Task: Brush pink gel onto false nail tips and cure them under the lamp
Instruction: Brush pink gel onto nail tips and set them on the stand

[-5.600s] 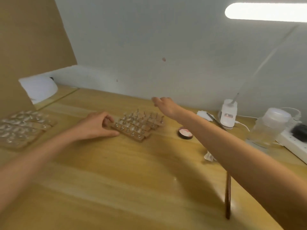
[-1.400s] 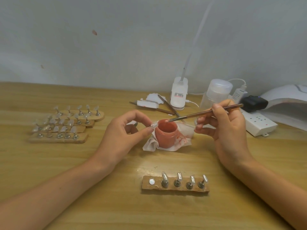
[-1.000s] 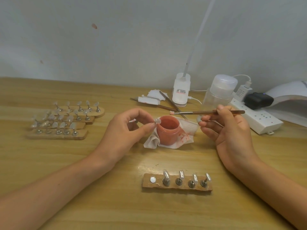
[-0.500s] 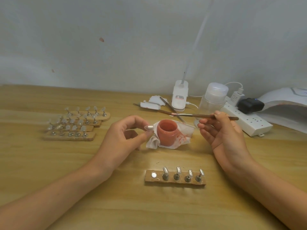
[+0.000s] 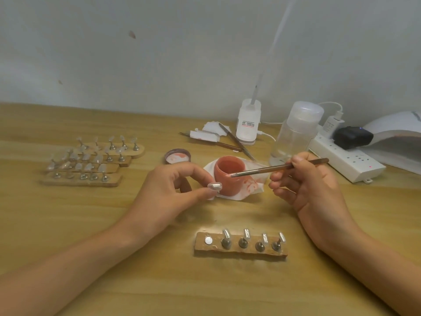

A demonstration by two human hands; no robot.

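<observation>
Pinching one nail tip (image 5: 214, 186) between thumb and forefinger of the left hand (image 5: 168, 195), other fingers loosely curled, just beside the near-left side of the gel pot (image 5: 229, 179). Gripping the brush (image 5: 280, 167) pen-fashion in the right hand (image 5: 307, 190), fingers closed round the handle. Recording a change: holding the brush level above the pot half a second ago, now tilting it down and touching the bristles to the pot's near rim. Judging this as loading gel or wiping off excess, not yet coating the held tip; seeing no pink on it. Finding the pot on a stained tissue (image 5: 252, 187) near the middle of the worktop (image 5: 68, 224), lid (image 5: 177, 156) off, just behind the left hand. Counting four uncoated tips on the holder strip (image 5: 239, 253) towards the near edge, one seat bare. Locating the lamp (image 5: 398, 137) at the far right corner; curing remaining well ahead.
</observation>
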